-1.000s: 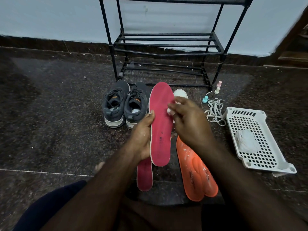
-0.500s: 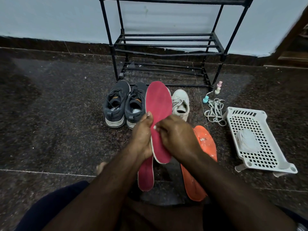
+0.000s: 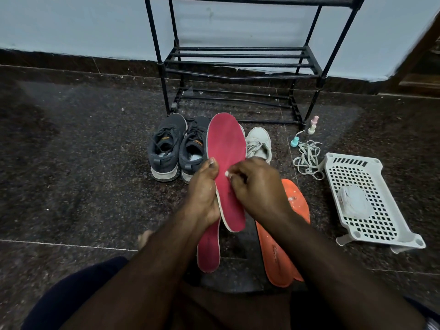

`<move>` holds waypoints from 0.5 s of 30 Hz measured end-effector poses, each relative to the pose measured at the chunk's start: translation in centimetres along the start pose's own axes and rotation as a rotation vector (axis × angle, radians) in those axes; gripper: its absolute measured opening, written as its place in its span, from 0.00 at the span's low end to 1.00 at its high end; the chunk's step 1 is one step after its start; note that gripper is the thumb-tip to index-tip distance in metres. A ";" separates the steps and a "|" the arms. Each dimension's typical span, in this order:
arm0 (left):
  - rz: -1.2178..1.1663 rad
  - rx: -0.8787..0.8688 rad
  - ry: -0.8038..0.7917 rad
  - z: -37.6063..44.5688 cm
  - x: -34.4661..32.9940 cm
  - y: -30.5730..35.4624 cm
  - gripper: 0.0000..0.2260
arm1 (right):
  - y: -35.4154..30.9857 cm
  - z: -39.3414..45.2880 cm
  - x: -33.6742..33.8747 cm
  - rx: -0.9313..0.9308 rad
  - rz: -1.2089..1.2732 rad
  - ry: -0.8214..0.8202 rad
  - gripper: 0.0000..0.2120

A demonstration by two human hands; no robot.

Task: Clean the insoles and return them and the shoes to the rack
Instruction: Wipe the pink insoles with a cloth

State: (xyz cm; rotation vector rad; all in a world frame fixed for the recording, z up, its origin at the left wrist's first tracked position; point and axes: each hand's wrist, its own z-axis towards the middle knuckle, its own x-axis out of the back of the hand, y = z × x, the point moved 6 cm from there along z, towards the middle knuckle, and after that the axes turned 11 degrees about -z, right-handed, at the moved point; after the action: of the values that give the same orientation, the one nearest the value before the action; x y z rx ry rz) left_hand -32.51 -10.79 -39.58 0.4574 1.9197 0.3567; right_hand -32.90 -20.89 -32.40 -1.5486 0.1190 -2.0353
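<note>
My left hand (image 3: 203,194) grips a red insole (image 3: 226,148) by its left edge and holds it upright above the floor. My right hand (image 3: 256,186) presses a small white wipe, barely visible at the fingertips, against the middle of that insole. A second red insole (image 3: 209,251) lies on the floor below it. Two orange insoles (image 3: 283,258) lie stacked to the right, partly under my right forearm. A pair of dark grey shoes (image 3: 177,148) stands before the black rack (image 3: 238,63). One white shoe (image 3: 259,142) shows behind the held insole.
A white perforated plastic basket (image 3: 371,206) with a crumpled white wipe pack sits on the floor at the right. Loose white laces (image 3: 308,159) and small pastel pegs (image 3: 312,126) lie by the rack's right leg. My legs fill the bottom edge.
My right hand slid down the held insole from near its toe to its middle, uncovering the white shoe. The orange insoles came more into view. The left hand kept its grip.
</note>
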 end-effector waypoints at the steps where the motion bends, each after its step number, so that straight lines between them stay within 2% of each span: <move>1: 0.003 -0.009 -0.001 -0.1 -0.1 -0.2 0.11 | 0.0 0.1 -0.2 -0.015 -0.019 0.002 0.06; 5: 0.045 -0.079 0.063 0.3 0.6 0.5 0.11 | -1.3 -1.4 -1.6 -0.031 0.010 -0.228 0.08; 7: 0.060 -0.083 0.072 0.5 0.7 0.8 0.15 | -1.2 -1.7 -1.6 -0.061 0.064 -0.317 0.06; 8: 0.053 -0.075 0.066 0.4 0.6 0.7 0.16 | -0.9 -1.4 -1.3 -0.083 0.095 -0.303 0.04; 12: 0.042 -0.032 -0.003 -0.3 -0.3 -0.3 0.13 | -0.1 0.4 0.6 -0.093 0.021 -0.026 0.02; 13: 0.047 -0.032 -0.007 -0.5 -0.3 -0.6 0.12 | -0.3 0.5 0.6 -0.088 0.002 -0.010 0.02; 15: 0.061 -0.055 0.011 -0.3 -0.2 -0.6 0.10 | -0.5 0.0 0.0 -0.094 0.024 -0.097 0.02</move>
State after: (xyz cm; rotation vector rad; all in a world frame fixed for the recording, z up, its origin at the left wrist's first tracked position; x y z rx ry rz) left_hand -32.81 -11.42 -39.56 0.4798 1.9050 0.4518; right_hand -33.06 -20.46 -32.23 -1.6922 0.1977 -1.9575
